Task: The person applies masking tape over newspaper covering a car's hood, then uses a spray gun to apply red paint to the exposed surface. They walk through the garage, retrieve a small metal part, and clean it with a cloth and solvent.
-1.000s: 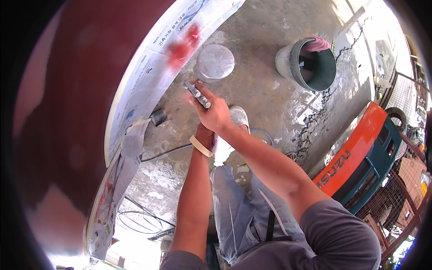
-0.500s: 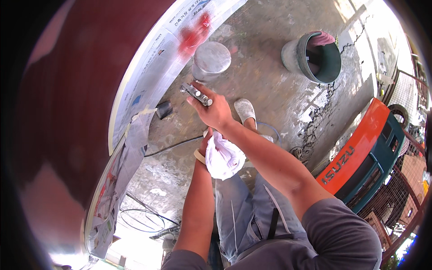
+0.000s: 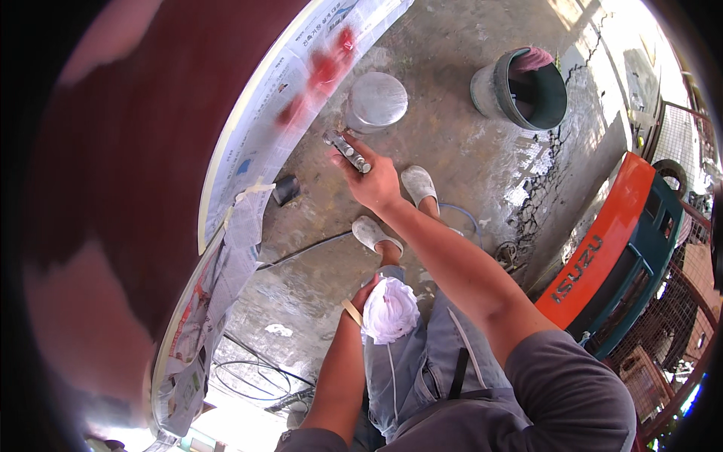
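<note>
My right hand point(image 3: 373, 183), in the middle, is wrapped round a silver metal tool point(image 3: 346, 152) that looks like a spray gun. Lower down, at my legs, my left hand point(image 3: 363, 291) holds a bunched white cloth point(image 3: 392, 310). To the left is a curved dark red painted panel point(image 3: 128, 151), its edge masked with newspaper point(image 3: 248, 154) and pale tape point(image 3: 256, 190). A red spray patch point(image 3: 324, 69) marks the paper. A round, whitish-topped container point(image 3: 376, 98) stands on the floor just beyond the tool.
A bucket point(image 3: 489, 94) with a pink cloth point(image 3: 536, 60) stands at upper right. An orange and teal bumper point(image 3: 610, 218) leans by wire mesh at right. Hoses point(image 3: 309, 246) cross the cracked concrete floor point(image 3: 444, 128) around my sandalled feet point(image 3: 418, 182). A small black object point(image 3: 286, 190) lies beside the masking.
My left hand has drawn down toward my lap with the white cloth, away from my right hand, uncovering both feet. The view has shifted slightly, and my right hand still grips the tool.
</note>
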Demonstrator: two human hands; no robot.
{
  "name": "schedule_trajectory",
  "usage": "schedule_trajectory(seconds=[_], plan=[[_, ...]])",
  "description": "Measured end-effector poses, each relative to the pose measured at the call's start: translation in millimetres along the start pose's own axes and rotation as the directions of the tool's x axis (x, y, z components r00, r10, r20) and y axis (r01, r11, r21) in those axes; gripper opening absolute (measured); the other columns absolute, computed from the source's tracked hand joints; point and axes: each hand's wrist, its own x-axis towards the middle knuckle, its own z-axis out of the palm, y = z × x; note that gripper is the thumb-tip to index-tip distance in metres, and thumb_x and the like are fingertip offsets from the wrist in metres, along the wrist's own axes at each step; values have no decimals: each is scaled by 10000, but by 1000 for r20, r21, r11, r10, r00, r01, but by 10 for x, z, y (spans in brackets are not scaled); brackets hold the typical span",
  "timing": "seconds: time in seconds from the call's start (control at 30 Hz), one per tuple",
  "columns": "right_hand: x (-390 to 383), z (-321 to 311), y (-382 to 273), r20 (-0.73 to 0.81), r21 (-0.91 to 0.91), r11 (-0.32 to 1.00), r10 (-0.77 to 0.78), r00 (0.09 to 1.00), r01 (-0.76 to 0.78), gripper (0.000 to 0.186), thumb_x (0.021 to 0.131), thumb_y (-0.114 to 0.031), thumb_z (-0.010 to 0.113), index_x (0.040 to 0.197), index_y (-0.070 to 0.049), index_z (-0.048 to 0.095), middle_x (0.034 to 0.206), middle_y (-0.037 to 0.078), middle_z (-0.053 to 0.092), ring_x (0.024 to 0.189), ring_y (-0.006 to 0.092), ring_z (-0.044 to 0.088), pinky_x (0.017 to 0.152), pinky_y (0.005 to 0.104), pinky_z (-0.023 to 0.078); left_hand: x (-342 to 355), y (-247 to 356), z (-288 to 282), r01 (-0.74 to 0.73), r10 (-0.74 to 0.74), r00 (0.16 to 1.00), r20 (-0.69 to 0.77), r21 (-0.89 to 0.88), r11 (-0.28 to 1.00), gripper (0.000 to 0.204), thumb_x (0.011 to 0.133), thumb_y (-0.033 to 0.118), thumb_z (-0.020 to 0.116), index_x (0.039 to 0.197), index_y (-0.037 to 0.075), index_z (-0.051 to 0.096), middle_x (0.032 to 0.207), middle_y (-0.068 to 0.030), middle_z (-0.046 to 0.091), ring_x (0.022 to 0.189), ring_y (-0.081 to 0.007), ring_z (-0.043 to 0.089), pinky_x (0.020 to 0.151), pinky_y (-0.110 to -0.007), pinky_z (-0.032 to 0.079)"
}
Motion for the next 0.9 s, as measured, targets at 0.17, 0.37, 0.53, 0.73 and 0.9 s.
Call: schedule_trajectory(seconds=[0.17, 0.37, 0.53, 0.73, 0.9], plan=[[106, -81, 158, -156, 11, 996, -85, 984, 88, 494, 948, -387, 727, 1405, -238, 615, 1166, 187, 721, 1094, 409, 676, 864, 430, 549, -90, 83, 35, -64, 69, 996, 48, -88, 994, 784, 1003, 650, 478, 1429, -6, 523, 1400, -212, 607, 1281, -406, 589, 1108, -556, 456], [682, -429, 234, -119, -27, 999, 29, 993, -32, 490, 946, -471, 694, 1381, -254, 629, 1178, 184, 720, 1117, 429, 657, 914, 465, 533, -86, 761, -72, -196, 198, 980, -12, 85, 977, 904, 927, 739, 529, 1451, 1, 504, 1410, -202, 602, 1291, -394, 576, 1124, -542, 437], [1342, -768, 337, -245, -69, 997, 13, 969, -31, 506, 933, -528, 685, 1369, -276, 638, 1128, 163, 741, 1087, 404, 677, 901, 463, 535, -113, 1119, 179, -314, 321, 947, 9, 238, 919, 843, 949, 705, 536, 1426, 9, 523, 1381, -180, 622, 1257, -367, 598, 1102, -512, 459], [1490, -1254, 459, -153, -159, 987, -21, 988, -4, 490, 952, -530, 642, 1398, -331, 611, 1167, 141, 736, 1089, 392, 673, 913, 480, 545, 0, 1172, 640, -493, 509, 860, -18, 227, 840, 711, 1004, 584, 545, 1431, 16, 523, 1370, -172, 621, 1253, -361, 598, 1096, -499, 467], [832, -1774, 617, 96, -227, 926, -288, 953, 303, 459, 933, -441, 690, 1363, -284, 646, 1190, 127, 726, 980, 388, 702, 821, 471, 573, 124, 1362, 1653, -615, 679, 734, -11, 413, 672, 690, 1038, 587, 477, 1368, -9, 580, 1312, -167, 656, 1204, -307, 636, 1048, -428, 498]])
